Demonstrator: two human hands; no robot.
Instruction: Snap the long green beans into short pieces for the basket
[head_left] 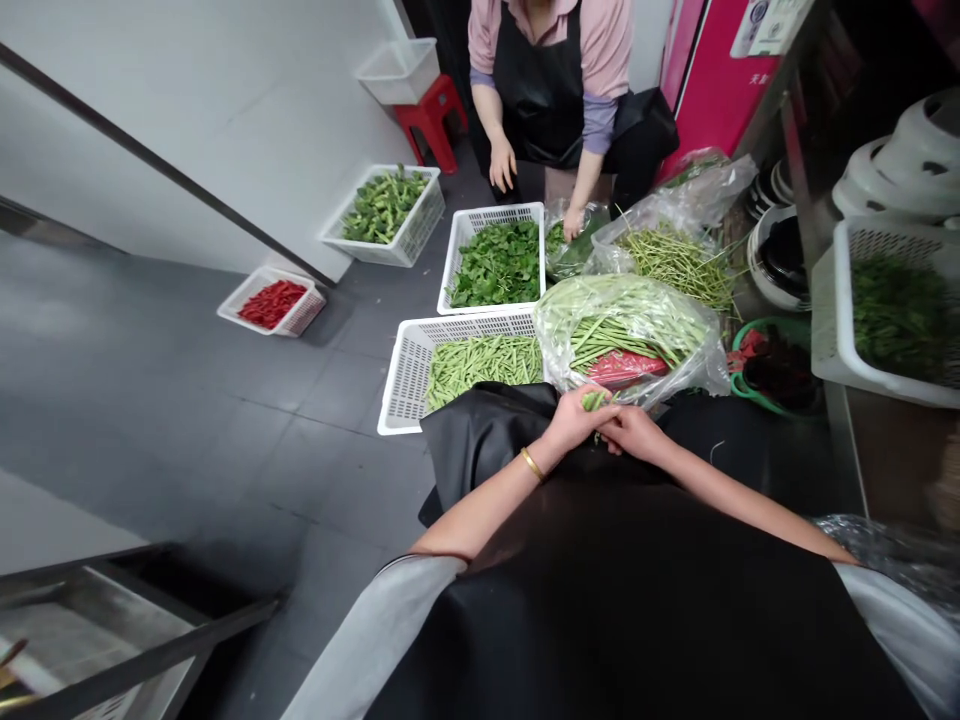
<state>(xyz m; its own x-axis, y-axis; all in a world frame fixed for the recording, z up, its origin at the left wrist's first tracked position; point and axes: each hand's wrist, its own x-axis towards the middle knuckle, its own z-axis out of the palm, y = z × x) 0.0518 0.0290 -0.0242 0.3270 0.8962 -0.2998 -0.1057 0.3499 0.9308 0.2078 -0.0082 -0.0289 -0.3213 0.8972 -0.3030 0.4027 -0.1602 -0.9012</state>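
Observation:
My left hand [576, 420], a gold bangle at its wrist, is closed around some green bean pieces [595, 400]. Against it rests my right hand [631, 434], fingers curled in a pinch; what lies between them is too small to make out. Both hands meet above my black apron [600, 580]. Just beyond them lies a clear plastic bag [551, 335] of long green beans [600, 342], with a red package [626, 368] inside it. To the left, a white basket [405, 375] holds many cut green beans [484, 368], partly covered by the apron.
Across from me a person [547, 90] sits with a hand in a bag of greens. Baskets of leafy greens [499, 265], green vegetables [384, 205] and red peppers [271, 303] stand on the floor. A green basin [780, 395] and a steel shelf [851, 450] are at right.

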